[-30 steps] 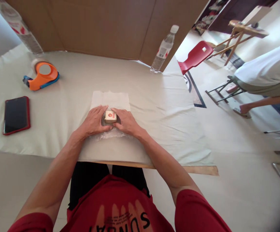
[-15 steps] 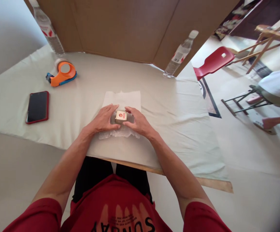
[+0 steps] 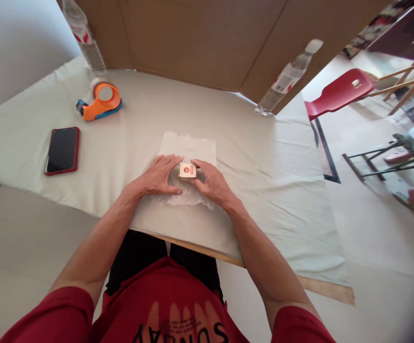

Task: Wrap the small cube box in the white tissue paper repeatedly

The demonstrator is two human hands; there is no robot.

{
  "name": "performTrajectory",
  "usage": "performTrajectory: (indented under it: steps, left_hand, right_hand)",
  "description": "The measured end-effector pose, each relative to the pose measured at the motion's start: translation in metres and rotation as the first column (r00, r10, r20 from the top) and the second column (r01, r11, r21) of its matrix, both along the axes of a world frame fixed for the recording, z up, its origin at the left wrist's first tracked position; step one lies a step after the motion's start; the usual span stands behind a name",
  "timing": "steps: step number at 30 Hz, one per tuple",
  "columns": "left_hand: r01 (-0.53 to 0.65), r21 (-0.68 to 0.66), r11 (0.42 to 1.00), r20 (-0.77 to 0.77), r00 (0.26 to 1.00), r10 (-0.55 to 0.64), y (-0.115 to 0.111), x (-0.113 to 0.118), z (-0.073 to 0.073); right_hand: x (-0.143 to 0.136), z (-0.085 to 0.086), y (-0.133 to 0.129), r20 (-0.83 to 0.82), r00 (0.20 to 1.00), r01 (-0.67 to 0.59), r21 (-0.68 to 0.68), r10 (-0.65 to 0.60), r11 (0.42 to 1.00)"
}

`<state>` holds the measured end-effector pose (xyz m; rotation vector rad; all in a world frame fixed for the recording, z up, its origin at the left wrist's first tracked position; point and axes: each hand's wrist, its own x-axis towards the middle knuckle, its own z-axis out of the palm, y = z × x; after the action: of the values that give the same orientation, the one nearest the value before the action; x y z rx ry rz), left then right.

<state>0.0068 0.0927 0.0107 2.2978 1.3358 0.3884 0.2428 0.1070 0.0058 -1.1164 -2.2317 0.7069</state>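
A small cream box point(image 3: 187, 171) with a red print on top lies on a sheet of clear bubble wrap point(image 3: 189, 196), which rests over a white sheet point(image 3: 192, 146). My left hand point(image 3: 160, 175) curves around the box's left side, thumb and fingers apart, with a small gap at the box. On the right, my right hand point(image 3: 212, 182) has its fingertips and thumb at the box's right edge, gripping it.
An orange and blue tape dispenser point(image 3: 103, 102) and a red-cased phone point(image 3: 63, 150) lie to the left. Behind, a brown cardboard panel point(image 3: 200, 43) stands between two bottles point(image 3: 86, 40) point(image 3: 287, 80). A red chair point(image 3: 343, 93) and a seated person are at the right.
The view has shifted, so the table items appear slightly displaced. The box still lies between my hands, and my right hand's fingers are closer against its edge.
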Motion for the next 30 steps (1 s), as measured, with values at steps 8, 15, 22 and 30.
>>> performTrajectory:
  steps: [8,15,22,30]
  left_hand:
    - [0.007,0.016,1.0,0.011,1.0,-0.007,0.0,-0.001,0.0]
    - [0.0,0.032,1.0,0.022,1.0,0.0,0.001,0.0,-0.003]
    - [-0.071,0.033,0.997,0.177,0.982,0.065,-0.003,-0.001,0.008]
    - [-0.058,-0.035,0.998,0.435,0.898,0.068,-0.006,-0.007,0.026]
  right_hand:
    - [0.003,0.003,0.001,-0.002,1.0,-0.007,-0.033,0.007,0.999]
    - [0.025,0.042,-0.039,0.125,0.985,-0.13,0.11,0.116,0.985]
    - [0.013,0.024,-0.048,0.294,0.953,-0.134,0.213,0.067,0.968]
    - [0.003,0.026,-0.016,-0.059,0.991,0.123,0.077,-0.118,0.989]
